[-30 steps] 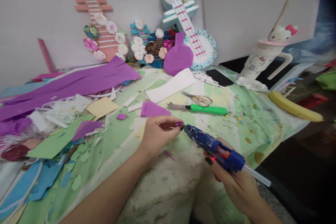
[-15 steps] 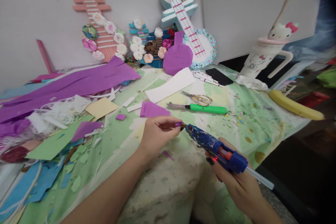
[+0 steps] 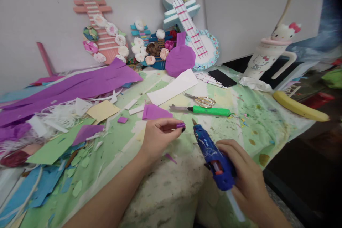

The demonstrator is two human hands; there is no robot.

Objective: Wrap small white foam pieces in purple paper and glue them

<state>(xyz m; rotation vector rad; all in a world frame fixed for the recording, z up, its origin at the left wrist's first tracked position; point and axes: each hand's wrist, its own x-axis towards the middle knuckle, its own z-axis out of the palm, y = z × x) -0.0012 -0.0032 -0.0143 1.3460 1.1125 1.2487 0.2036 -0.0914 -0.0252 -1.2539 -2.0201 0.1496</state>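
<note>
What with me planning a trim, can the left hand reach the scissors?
Probably not freely: the left hand pinches a purple piece, and the knife lies between hand and scissors.

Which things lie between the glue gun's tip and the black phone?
In the head view, from the glue gun to the phone: green-handled knife, gold scissors, then thin white strips.

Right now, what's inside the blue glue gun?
A red part shows inside the blue glue gun; a translucent stick protrudes from its rear. Anything deeper, including the stick's front end, is covered.
</note>
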